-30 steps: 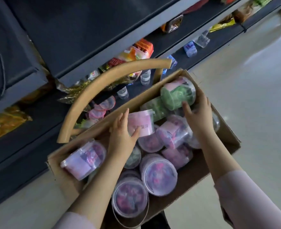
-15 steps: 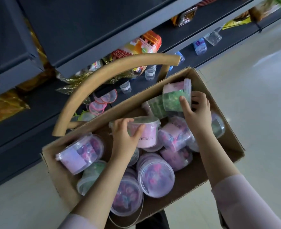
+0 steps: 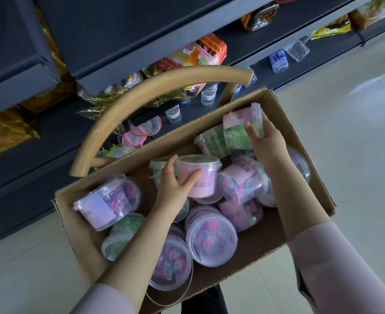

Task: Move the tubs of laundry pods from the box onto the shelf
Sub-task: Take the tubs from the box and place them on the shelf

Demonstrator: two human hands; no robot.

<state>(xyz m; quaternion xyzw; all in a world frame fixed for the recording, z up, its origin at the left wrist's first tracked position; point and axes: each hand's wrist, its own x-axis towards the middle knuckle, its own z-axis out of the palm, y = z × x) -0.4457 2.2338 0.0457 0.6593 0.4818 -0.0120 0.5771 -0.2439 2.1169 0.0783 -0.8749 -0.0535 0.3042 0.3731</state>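
An open cardboard box (image 3: pixel 304 141) holds several clear tubs of laundry pods, most purple, some green. My left hand (image 3: pixel 172 184) grips an upright pink-labelled tub (image 3: pixel 201 175) near the box's middle, thumb across its front. My right hand (image 3: pixel 267 141) holds a green tub (image 3: pixel 239 130) with a pink label, tipped on its side, raised at the box's far right end. The dark shelf (image 3: pixel 57 141) lies just beyond the box, behind a curved tan handle (image 3: pixel 141 96).
On the low shelf lie loose tub lids (image 3: pixel 141 132), small water bottles (image 3: pixel 208 94) and snack packets (image 3: pixel 196 57). A grey upper shelf edge (image 3: pixel 164 39) overhangs it. Pale floor tiles (image 3: pixel 357 123) spread to the right of the box.
Both hands have closed on tubs and lifted them. The left stood the pink tub upright; the right raised and tipped the green tub toward the box's far corner.
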